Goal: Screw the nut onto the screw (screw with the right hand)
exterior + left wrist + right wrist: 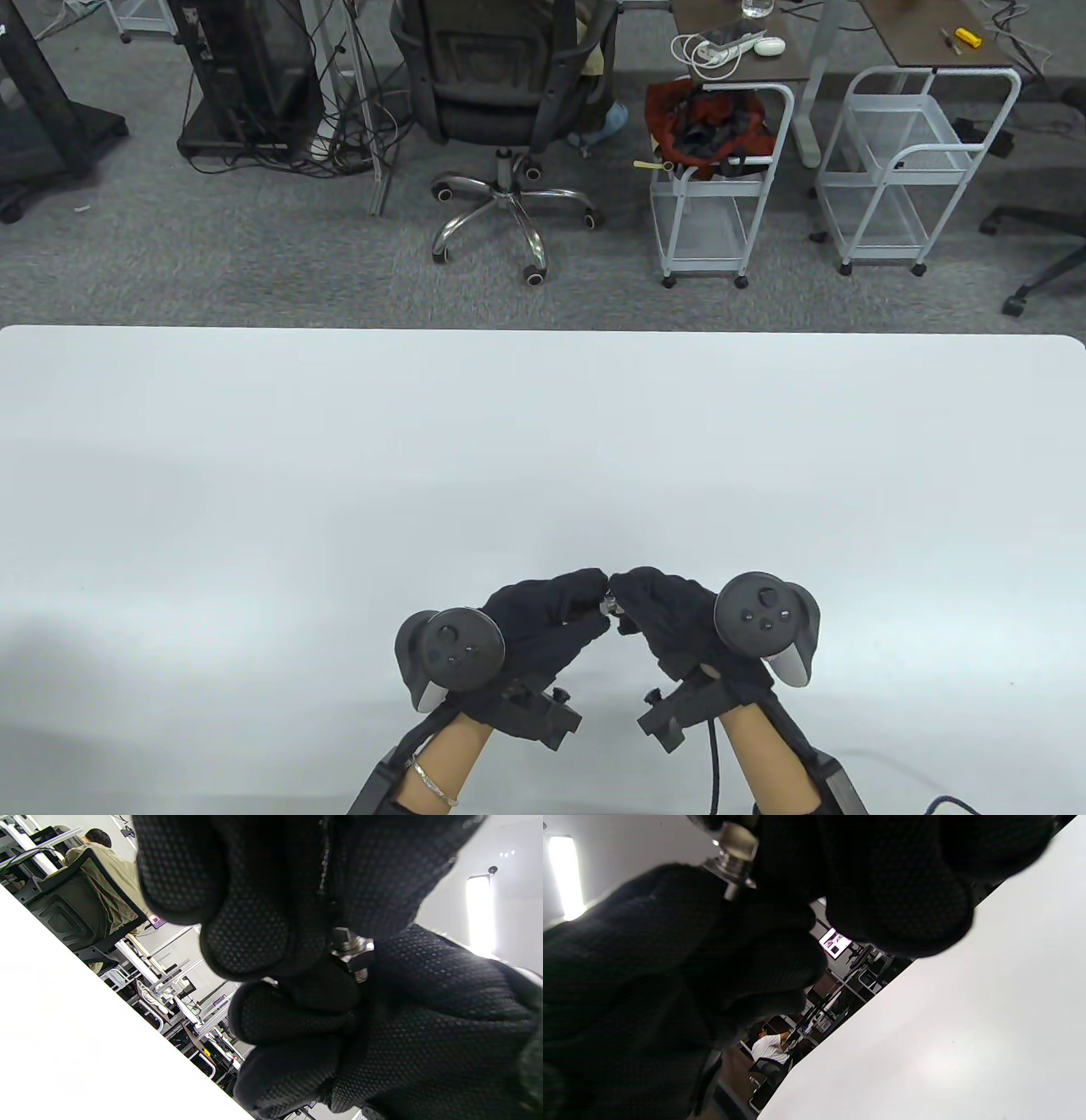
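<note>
Both gloved hands meet just above the white table (543, 441), near its front edge at the middle. A small metal screw (608, 605) with a nut on it is caught between their fingertips. My left hand (591, 604) pinches the screw from the left. My right hand (626, 608) pinches the nut from the right. In the left wrist view the screw (359, 972) and nut (348, 943) show between the black fingers. In the right wrist view the nut (736, 846) and a short piece of the screw's shaft (729, 890) show at the top left. The rest is hidden by the gloves.
The table's far edge runs across the middle of the table view. Beyond it on the floor are an office chair (509, 93) and two white wire carts (721, 170).
</note>
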`<act>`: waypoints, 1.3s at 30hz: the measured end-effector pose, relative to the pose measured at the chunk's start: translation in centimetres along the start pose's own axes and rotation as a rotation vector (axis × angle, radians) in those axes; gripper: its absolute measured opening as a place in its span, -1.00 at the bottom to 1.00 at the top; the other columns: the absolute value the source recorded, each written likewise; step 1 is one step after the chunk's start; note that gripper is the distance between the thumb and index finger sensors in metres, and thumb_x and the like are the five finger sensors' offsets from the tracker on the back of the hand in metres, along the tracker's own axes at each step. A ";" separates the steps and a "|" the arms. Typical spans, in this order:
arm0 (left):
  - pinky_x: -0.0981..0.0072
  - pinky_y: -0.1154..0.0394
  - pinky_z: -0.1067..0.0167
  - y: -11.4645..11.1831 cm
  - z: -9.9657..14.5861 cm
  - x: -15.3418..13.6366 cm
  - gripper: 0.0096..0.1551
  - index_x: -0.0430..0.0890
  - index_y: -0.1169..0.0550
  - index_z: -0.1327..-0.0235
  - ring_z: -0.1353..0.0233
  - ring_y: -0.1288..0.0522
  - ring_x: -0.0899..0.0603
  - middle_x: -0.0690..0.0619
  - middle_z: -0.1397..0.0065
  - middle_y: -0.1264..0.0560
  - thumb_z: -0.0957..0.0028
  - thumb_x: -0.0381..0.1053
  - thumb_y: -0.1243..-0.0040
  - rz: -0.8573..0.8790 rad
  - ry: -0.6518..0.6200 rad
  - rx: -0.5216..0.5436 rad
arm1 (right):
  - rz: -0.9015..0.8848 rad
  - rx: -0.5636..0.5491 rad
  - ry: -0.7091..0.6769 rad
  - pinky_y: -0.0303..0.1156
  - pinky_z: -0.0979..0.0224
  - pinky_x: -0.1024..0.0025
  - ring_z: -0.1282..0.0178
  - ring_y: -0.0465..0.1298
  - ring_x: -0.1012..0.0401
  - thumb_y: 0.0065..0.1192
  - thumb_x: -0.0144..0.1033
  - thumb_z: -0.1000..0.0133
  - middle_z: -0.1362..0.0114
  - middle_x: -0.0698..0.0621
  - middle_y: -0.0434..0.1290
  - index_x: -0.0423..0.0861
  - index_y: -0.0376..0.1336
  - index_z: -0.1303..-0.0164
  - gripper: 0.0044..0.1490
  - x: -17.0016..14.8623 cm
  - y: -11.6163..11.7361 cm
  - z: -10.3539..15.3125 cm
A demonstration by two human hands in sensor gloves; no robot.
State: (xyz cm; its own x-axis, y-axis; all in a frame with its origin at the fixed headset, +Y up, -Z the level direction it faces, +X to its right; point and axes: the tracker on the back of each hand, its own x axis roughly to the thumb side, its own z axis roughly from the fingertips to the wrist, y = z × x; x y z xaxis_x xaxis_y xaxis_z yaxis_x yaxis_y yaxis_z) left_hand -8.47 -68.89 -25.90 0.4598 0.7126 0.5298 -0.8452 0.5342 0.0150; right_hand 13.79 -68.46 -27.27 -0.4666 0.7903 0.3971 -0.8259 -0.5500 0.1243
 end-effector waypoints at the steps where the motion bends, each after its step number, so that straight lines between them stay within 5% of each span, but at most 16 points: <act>1: 0.31 -0.69 0.02 0.0 0.0 0.0 -0.54 -0.01 -0.70 0.01 0.09 -0.80 0.07 0.18 0.06 -0.82 0.12 0.13 -0.39 -0.005 -0.001 -0.001 | -0.010 0.039 0.004 0.47 -0.01 -0.11 0.18 0.69 -0.07 -0.06 -0.13 -0.32 -0.02 -0.36 0.62 -0.39 0.43 0.08 -0.40 0.0 -0.1 0.0; 5: 0.31 -0.69 0.01 0.3 0.0 0.2 -0.55 -0.01 -0.70 0.00 0.08 -0.80 0.07 0.17 0.05 -0.82 0.12 0.13 -0.39 -0.049 -0.018 0.013 | -0.036 0.197 0.020 0.37 -0.18 -0.20 -0.08 0.60 -0.17 0.05 -0.10 -0.32 -0.25 -0.46 0.47 -0.45 0.29 -0.18 -0.35 0.1 0.0 -0.1; 9: 0.31 -0.69 0.02 0.0 0.0 0.1 -0.54 -0.02 -0.70 0.00 0.09 -0.80 0.07 0.18 0.06 -0.82 0.12 0.12 -0.39 -0.024 -0.010 -0.003 | 0.013 -0.024 -0.003 0.49 0.03 -0.09 0.24 0.71 -0.04 -0.03 -0.13 -0.31 0.04 -0.34 0.64 -0.37 0.46 0.15 -0.41 -0.1 0.1 0.1; 14: 0.31 -0.69 0.01 0.2 0.0 0.2 -0.55 -0.01 -0.70 0.00 0.08 -0.80 0.07 0.16 0.05 -0.82 0.11 0.12 -0.39 -0.061 -0.013 0.013 | -0.026 0.199 0.026 0.38 -0.16 -0.20 -0.06 0.61 -0.17 0.07 -0.09 -0.31 -0.24 -0.46 0.48 -0.44 0.31 -0.16 -0.35 0.0 0.1 -0.1; 19: 0.31 -0.69 0.00 0.0 0.0 0.3 -0.55 -0.01 -0.70 -0.01 0.07 -0.80 0.07 0.18 0.04 -0.82 0.11 0.12 -0.39 -0.039 -0.027 0.000 | 0.002 -0.036 0.007 0.48 0.03 -0.10 0.24 0.70 -0.05 -0.04 -0.11 -0.31 0.03 -0.34 0.64 -0.36 0.46 0.17 -0.41 -0.1 0.2 0.2; 24: 0.30 -0.69 0.00 0.2 0.0 -0.1 -0.55 0.01 -0.70 -0.01 0.07 -0.79 0.06 0.16 0.03 -0.82 0.11 0.11 -0.39 -0.070 -0.007 0.012 | -0.042 0.191 0.028 0.38 -0.16 -0.20 -0.07 0.61 -0.18 0.02 -0.11 -0.32 -0.25 -0.47 0.47 -0.45 0.31 -0.17 -0.36 -0.2 0.3 -0.1; 29: 0.31 -0.69 0.01 -0.1 -0.1 -0.1 -0.55 0.00 -0.70 -0.01 0.07 -0.79 0.07 0.17 0.04 -0.82 0.11 0.11 -0.39 -0.043 -0.010 -0.009 | 0.011 -0.016 0.013 0.48 0.02 -0.10 0.22 0.70 -0.06 -0.04 -0.12 -0.31 0.02 -0.34 0.64 -0.37 0.46 0.16 -0.40 -0.4 0.4 0.0; 35: 0.30 -0.69 0.01 0.3 0.0 0.1 -0.55 0.01 -0.70 -0.01 0.07 -0.79 0.06 0.16 0.03 -0.82 0.11 0.11 -0.39 -0.048 -0.004 0.012 | -0.061 0.227 0.024 0.35 -0.20 -0.22 -0.11 0.58 -0.19 0.07 -0.11 -0.32 -0.29 -0.47 0.44 -0.45 0.28 -0.20 -0.36 -0.2 0.2 -0.2; 39: 0.32 -0.69 0.01 -0.1 0.1 0.5 -0.55 0.00 -0.70 0.00 0.08 -0.79 0.08 0.18 0.05 -0.82 0.11 0.12 -0.39 -0.058 -0.030 0.005 | 0.012 -0.050 -0.007 0.49 0.04 -0.09 0.25 0.71 -0.04 -0.04 -0.10 -0.31 0.04 -0.33 0.65 -0.35 0.47 0.19 -0.40 -0.2 0.2 0.1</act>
State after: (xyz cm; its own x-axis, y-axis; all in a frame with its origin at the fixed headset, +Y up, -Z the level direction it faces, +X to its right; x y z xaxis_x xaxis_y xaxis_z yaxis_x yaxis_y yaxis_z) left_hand -8.20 -68.58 -25.58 0.4994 0.6668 0.5531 -0.8189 0.5717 0.0502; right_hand 13.74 -68.79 -27.23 -0.4746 0.7819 0.4043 -0.8352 -0.5450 0.0736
